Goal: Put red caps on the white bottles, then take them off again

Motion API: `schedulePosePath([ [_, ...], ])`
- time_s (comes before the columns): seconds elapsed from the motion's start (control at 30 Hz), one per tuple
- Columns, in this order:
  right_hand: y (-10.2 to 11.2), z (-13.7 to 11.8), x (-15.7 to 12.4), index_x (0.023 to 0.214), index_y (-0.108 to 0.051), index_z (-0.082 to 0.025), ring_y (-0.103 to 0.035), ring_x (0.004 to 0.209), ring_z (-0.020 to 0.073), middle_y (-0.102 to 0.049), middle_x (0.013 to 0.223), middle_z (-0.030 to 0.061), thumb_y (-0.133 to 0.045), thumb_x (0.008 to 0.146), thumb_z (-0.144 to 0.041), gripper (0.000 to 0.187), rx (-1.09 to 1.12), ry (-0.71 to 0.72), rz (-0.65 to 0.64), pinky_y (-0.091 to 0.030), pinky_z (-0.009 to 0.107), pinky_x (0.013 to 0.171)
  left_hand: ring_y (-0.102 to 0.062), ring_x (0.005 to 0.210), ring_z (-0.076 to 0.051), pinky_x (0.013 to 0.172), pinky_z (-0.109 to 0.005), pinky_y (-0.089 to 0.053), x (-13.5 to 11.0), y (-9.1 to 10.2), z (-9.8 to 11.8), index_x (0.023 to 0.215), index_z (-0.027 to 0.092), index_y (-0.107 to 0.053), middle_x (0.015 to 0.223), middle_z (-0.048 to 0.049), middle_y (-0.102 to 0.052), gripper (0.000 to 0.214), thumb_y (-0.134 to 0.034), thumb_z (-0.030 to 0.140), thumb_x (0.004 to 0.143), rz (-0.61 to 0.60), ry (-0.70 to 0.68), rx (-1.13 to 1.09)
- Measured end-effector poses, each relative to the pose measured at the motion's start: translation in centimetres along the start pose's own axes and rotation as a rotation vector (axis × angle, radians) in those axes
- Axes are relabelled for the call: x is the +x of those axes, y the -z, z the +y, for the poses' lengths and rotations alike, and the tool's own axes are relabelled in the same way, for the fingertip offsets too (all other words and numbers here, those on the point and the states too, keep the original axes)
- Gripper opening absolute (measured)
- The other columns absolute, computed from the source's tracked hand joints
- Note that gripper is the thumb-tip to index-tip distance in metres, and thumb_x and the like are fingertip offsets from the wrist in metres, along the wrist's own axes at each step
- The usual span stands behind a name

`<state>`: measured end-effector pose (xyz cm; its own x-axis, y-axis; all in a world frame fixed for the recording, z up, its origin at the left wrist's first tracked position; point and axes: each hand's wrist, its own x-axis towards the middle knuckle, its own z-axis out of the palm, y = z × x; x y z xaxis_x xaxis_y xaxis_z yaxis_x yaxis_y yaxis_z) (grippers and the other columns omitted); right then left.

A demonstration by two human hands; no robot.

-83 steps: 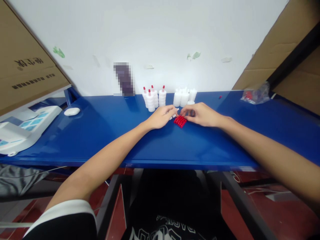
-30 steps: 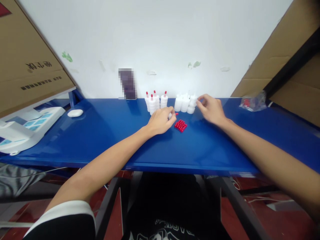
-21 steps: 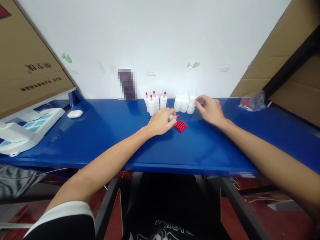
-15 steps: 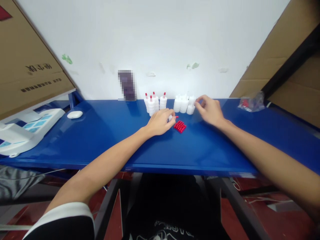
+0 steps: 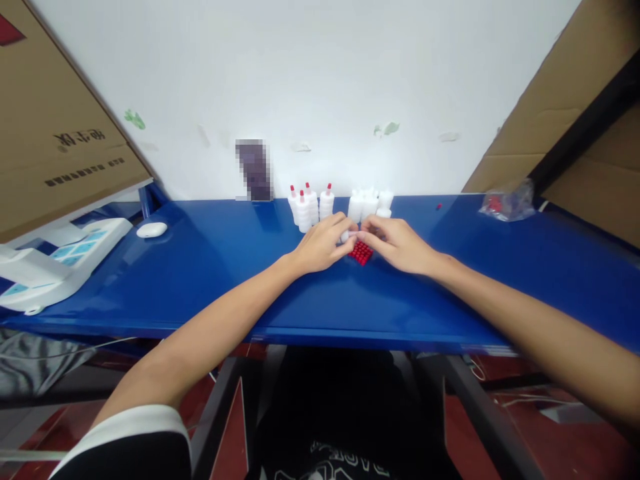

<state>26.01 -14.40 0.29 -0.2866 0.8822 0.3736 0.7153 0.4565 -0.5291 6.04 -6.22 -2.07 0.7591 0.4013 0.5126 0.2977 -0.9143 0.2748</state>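
Note:
My left hand point(image 5: 325, 244) is closed around a small white squeeze bottle point(image 5: 345, 237), which lies on its side with its nozzle pointing right. At the nozzle end, the thumb and fingers of my right hand point(image 5: 395, 244) pinch the tip; they hide its red cap. Just below both hands, a tight block of small red caps point(image 5: 361, 253) is set out on the blue table. Behind my left hand stand several white bottles with red-capped nozzles point(image 5: 303, 212). Farther right is a group of white bottles point(image 5: 363, 205) without red tips, partly covered by my right hand.
A lone red cap point(image 5: 439, 207) lies at the back right, near a clear plastic bag point(image 5: 509, 202) with red bits inside. On the left are a white case point(image 5: 151, 230) and a white device with blue panels point(image 5: 75, 257). Cardboard point(image 5: 60, 120) flanks the blue table point(image 5: 210, 267).
My right hand has moved left from beside the uncapped bottles to the nozzle of the held bottle. The lone red cap at the back right now shows. My left hand has stayed nearly still.

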Motion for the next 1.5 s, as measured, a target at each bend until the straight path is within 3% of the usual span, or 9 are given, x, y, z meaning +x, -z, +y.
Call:
schedulePosePath([
  [0.4, 0.0, 1.0, -0.1, 0.075, -0.045, -0.023, -0.047, 0.056, 0.0145, -0.052, 0.062, -0.0010, -0.041, 0.101, -0.036, 0.030, -0.052, 0.086, -0.055, -0.035, 0.030, 0.058, -0.057, 0.090, -0.020, 0.082, -0.034, -0.047, 0.1, -0.2, 0.4, 0.104, 0.019, -0.060, 0.102, -0.0076, -0.064, 0.022, -0.045, 0.034, 0.104, -0.054, -0.098, -0.036],
  [0.67, -0.2, 0.9, 0.1, 0.070, -0.047, -0.022, -0.043, 0.056, 0.0125, -0.047, 0.059, -0.0023, -0.044, 0.100, -0.037, 0.034, 0.050, 0.032, -0.004, -0.032, 0.028, 0.055, -0.055, 0.089, -0.020, 0.080, -0.035, -0.047, 0.5, -0.2, 0.3, 0.103, 0.017, -0.061, 0.100, -0.0081, -0.066, 0.018, -0.046, 0.027, 0.103, 0.047, -0.179, 0.105],
  [0.8, -0.8, 0.7, 0.1, 0.068, -0.046, -0.022, -0.037, 0.051, 0.0105, -0.042, 0.057, -0.0040, -0.046, 0.102, -0.038, 0.037, 0.303, -0.007, 0.015, -0.031, 0.027, 0.051, -0.054, 0.091, -0.021, 0.085, -0.036, -0.049, 0.8, -0.3, 0.0, 0.106, 0.017, -0.063, 0.101, -0.0084, -0.066, 0.018, -0.047, 0.024, 0.103, 0.156, -0.249, 0.207],
  [1.0, -1.8, 0.9, 0.5, 0.066, -0.036, -0.026, -0.017, 0.042, 0.0077, -0.019, 0.054, -0.0103, -0.041, 0.104, -0.034, 0.039, 0.830, -0.231, -0.024, -0.019, 0.026, 0.040, -0.054, 0.093, -0.021, 0.082, -0.036, -0.050, 1.0, -0.2, 0.0, 0.111, 0.018, -0.064, 0.104, -0.0088, -0.065, 0.017, -0.050, 0.023, 0.103, 0.273, -0.314, 0.314],
  [1.07, -1.8, 1.1, 0.5, 0.068, -0.037, -0.026, -0.018, 0.042, 0.0078, -0.019, 0.056, -0.0103, -0.043, 0.105, -0.042, 0.041, 0.809, -0.225, -0.030, -0.019, 0.026, 0.040, -0.054, 0.094, -0.021, 0.083, -0.036, -0.050, 1.0, -0.1, -0.3, 0.111, 0.018, -0.064, 0.105, -0.0089, -0.065, 0.017, -0.050, 0.021, 0.102, 0.276, -0.308, 0.312],
  [1.17, -1.4, 1.0, 0.4, 0.074, -0.047, -0.023, -0.031, 0.049, 0.0093, -0.035, 0.058, -0.0072, -0.052, 0.102, -0.053, 0.042, 0.547, -0.098, -0.014, -0.028, 0.027, 0.047, -0.054, 0.094, -0.021, 0.083, -0.036, -0.051, 0.8, 0.0, -0.9, 0.107, 0.018, -0.065, 0.104, -0.0088, -0.065, 0.014, -0.052, 0.021, 0.101, 0.266, -0.290, 0.286],
  [1.3, -1.0, 0.5, 0.3, 0.077, -0.052, -0.021, -0.041, 0.059, 0.0118, -0.047, 0.064, -0.0033, -0.053, 0.103, -0.050, 0.039, 0.218, 0.026, 0.062, -0.033, 0.029, 0.058, -0.053, 0.090, -0.020, 0.084, -0.036, -0.051, 0.8, -0.1, -1.2, 0.103, 0.016, -0.066, 0.100, -0.0086, -0.066, 0.011, -0.057, 0.022, 0.098, 0.269, -0.307, 0.229],
  [1.4, -1.0, 0.5, 0.3, 0.077, -0.051, -0.021, -0.038, 0.058, 0.0124, -0.043, 0.063, -0.0037, -0.048, 0.104, -0.049, 0.039, 0.293, 0.035, 0.036, -0.033, 0.030, 0.058, -0.053, 0.091, -0.021, 0.087, -0.037, -0.051, 1.1, -0.1, -1.0, 0.105, 0.016, -0.066, 0.102, -0.0088, -0.069, 0.014, -0.054, 0.020, 0.099, 0.256, -0.323, 0.203],
  [1.5, -0.8, 0.9, 0.4, 0.069, -0.039, -0.025, -0.027, 0.051, 0.0120, -0.029, 0.059, -0.0062, -0.038, 0.105, -0.046, 0.042, 0.526, -0.083, -0.008, -0.026, 0.030, 0.052, -0.057, 0.100, -0.022, 0.094, -0.040, -0.049, 1.2, 0.4, -1.4, 0.105, 0.019, -0.066, 0.113, -0.0078, -0.072, 0.018, -0.049, 0.015, 0.100, 0.212, -0.324, 0.197],
])
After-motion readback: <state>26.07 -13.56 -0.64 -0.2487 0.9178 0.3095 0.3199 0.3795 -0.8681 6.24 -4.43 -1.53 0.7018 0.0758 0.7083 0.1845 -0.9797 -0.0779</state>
